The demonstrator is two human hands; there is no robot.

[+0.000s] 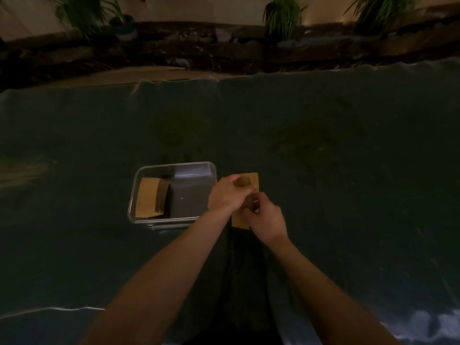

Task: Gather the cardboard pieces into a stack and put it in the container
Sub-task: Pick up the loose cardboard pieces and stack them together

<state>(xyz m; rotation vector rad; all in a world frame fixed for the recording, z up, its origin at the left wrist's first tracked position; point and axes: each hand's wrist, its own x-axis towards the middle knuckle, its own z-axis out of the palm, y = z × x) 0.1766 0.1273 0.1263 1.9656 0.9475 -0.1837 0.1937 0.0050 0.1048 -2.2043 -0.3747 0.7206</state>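
Observation:
A clear plastic container [151, 171] sits on the dark cloth left of centre. Brown cardboard pieces [148, 197] lie inside it along its left wall. Just right of the container, both hands hold a small stack of brown cardboard [252, 180]. My left hand [225, 195] grips the stack's upper part from the left. My right hand [267, 221] grips its lower part from the right. The fingers cover most of the stack; only its top corner and bottom edge show. The scene is dim.
A dark cloth [323, 145] covers the whole work surface. Beyond its far edge runs a dark ledge with potted plants [281, 18]. A tan strip of surface [139, 75] shows at the back left.

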